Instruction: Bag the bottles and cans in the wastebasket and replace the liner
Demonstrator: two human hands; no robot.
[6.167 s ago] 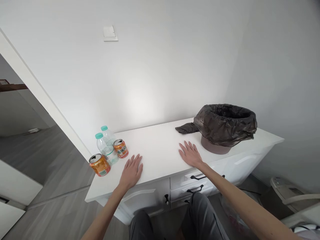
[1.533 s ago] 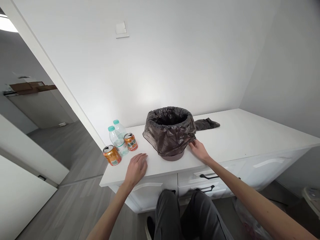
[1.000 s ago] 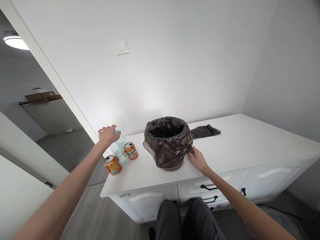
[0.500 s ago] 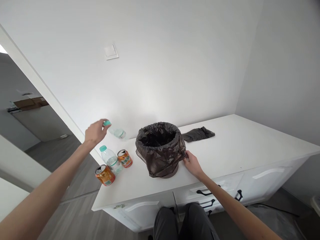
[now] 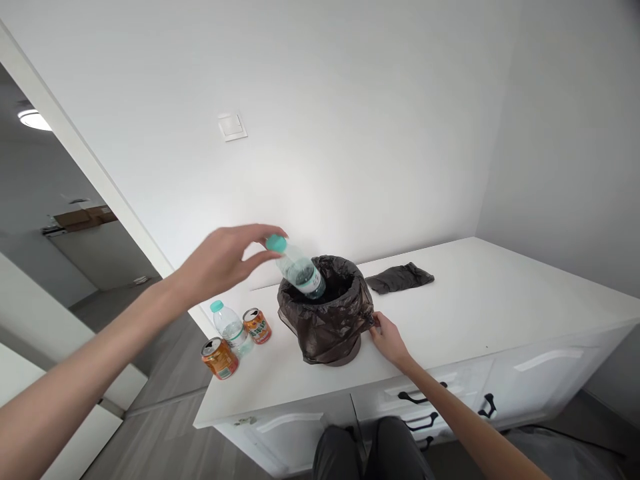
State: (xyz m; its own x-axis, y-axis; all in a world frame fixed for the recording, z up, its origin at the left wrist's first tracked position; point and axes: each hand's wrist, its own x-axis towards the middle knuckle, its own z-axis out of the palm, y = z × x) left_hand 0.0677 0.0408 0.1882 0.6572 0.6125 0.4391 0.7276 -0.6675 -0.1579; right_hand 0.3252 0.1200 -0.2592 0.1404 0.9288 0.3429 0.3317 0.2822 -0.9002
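My left hand [image 5: 220,260] pinches a clear plastic bottle [image 5: 300,270] by its teal cap, tilted over the open mouth of a small bin lined with a dark bag [image 5: 327,320]. On the bin's right side, my right hand [image 5: 386,337] grips the bag's edge, fingers closed on it. The bin stands on a white cabinet top [image 5: 450,320]. Left of the bin stand a second teal-capped bottle [image 5: 227,327] and two orange cans [image 5: 257,325] [image 5: 219,358].
A folded dark bag [image 5: 399,277] lies behind the bin to the right. Drawers with black handles [image 5: 423,398] run below the cabinet top. A wall switch [image 5: 231,127] is above. A doorway and grey floor lie to the left.
My left hand lifted one bottle from the group and carried it right, over the bin's mouth. The right hand stayed on the bag. Earlier the bin was slid left from the cabinet's right end.
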